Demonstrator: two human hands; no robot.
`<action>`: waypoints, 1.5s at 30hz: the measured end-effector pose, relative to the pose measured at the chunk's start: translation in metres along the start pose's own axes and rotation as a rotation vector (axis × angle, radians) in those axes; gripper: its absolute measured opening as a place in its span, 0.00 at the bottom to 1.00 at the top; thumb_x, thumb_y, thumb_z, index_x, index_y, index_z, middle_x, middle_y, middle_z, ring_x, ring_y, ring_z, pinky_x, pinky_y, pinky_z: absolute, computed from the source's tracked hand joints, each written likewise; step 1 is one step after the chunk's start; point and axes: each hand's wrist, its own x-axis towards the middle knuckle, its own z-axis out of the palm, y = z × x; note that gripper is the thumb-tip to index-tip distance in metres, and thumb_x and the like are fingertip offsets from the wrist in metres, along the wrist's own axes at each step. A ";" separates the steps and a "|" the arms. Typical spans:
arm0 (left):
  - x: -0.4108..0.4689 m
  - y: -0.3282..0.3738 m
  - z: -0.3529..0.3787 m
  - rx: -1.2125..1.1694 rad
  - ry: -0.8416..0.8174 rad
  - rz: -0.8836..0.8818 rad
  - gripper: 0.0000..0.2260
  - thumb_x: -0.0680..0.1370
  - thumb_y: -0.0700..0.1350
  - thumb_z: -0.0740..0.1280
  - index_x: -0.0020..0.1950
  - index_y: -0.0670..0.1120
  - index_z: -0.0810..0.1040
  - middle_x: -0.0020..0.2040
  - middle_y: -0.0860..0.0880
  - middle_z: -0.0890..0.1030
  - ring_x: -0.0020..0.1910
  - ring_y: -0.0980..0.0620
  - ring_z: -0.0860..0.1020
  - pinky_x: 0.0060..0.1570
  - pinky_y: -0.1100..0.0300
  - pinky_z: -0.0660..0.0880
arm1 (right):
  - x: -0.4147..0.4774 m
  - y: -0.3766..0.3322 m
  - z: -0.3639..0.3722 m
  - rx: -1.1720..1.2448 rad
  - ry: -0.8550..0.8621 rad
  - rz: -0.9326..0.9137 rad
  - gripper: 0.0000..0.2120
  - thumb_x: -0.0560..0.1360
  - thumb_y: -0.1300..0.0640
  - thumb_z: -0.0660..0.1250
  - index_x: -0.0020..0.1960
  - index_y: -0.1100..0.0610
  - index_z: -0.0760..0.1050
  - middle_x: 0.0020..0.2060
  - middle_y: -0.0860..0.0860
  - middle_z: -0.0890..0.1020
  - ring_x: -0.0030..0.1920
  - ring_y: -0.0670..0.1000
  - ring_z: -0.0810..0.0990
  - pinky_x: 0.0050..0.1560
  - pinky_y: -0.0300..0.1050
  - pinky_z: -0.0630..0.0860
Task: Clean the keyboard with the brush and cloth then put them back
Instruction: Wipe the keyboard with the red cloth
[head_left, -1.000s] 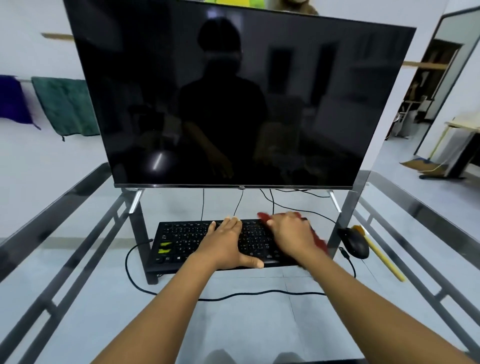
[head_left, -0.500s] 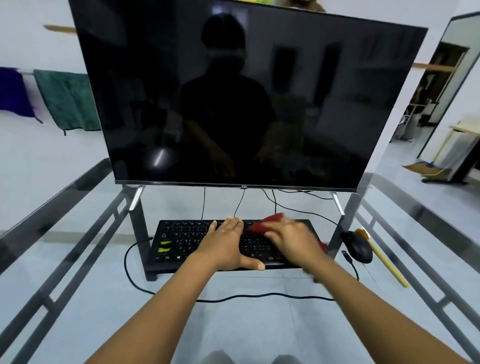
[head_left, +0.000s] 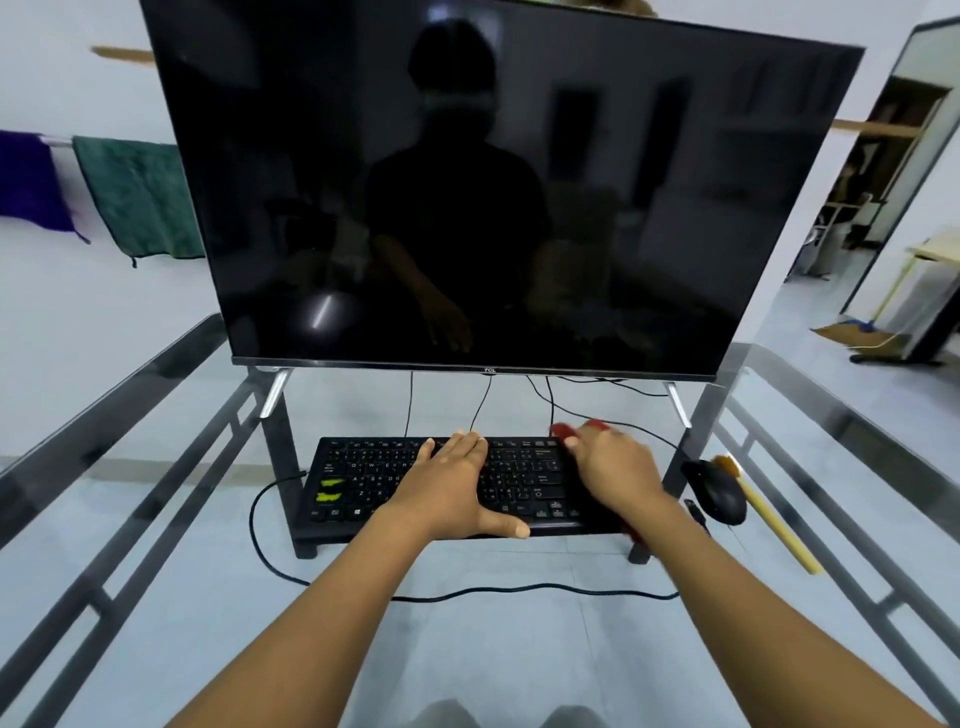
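Note:
A black keyboard (head_left: 363, 483) with two yellow-green marks on its left keys lies on the glass table under the monitor. My left hand (head_left: 452, 483) rests flat on the keyboard's middle, fingers together and thumb out. My right hand (head_left: 610, 467) presses a red cloth (head_left: 563, 430) on the keyboard's right end; most of the cloth is hidden under the hand, and red shows beyond my fingers and below my wrist. The brush (head_left: 769, 519), with a pale yellow handle and brown bristles, lies on the glass right of the mouse.
A large dark monitor (head_left: 493, 197) stands just behind the keyboard. A black mouse (head_left: 719, 493) sits right of the keyboard, touching the brush head. Cables (head_left: 467, 592) run across the glass in front. Green and purple towels (head_left: 135, 197) hang on the left wall.
My right hand has slid with the red cloth from the keyboard's right-middle towards its right end. The left hand stays flat in the same place.

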 end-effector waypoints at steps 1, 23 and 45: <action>0.001 0.000 0.000 0.006 0.007 0.002 0.56 0.63 0.76 0.64 0.79 0.45 0.48 0.80 0.50 0.47 0.78 0.54 0.43 0.76 0.48 0.41 | -0.008 -0.010 0.003 0.039 -0.016 -0.128 0.21 0.82 0.43 0.50 0.66 0.51 0.74 0.55 0.55 0.81 0.55 0.57 0.80 0.53 0.51 0.75; 0.002 -0.003 0.003 0.020 0.025 0.021 0.56 0.62 0.77 0.63 0.79 0.44 0.50 0.80 0.50 0.49 0.78 0.54 0.44 0.76 0.47 0.42 | -0.040 -0.004 0.007 0.158 -0.079 -0.361 0.20 0.81 0.43 0.55 0.71 0.44 0.69 0.59 0.53 0.80 0.59 0.55 0.78 0.56 0.49 0.75; -0.042 -0.049 -0.027 -0.038 -0.034 -0.117 0.56 0.63 0.73 0.68 0.79 0.49 0.45 0.79 0.54 0.47 0.77 0.56 0.42 0.75 0.50 0.37 | -0.065 -0.069 0.009 0.285 -0.039 -0.318 0.18 0.81 0.43 0.57 0.68 0.43 0.73 0.57 0.51 0.81 0.57 0.54 0.79 0.57 0.48 0.75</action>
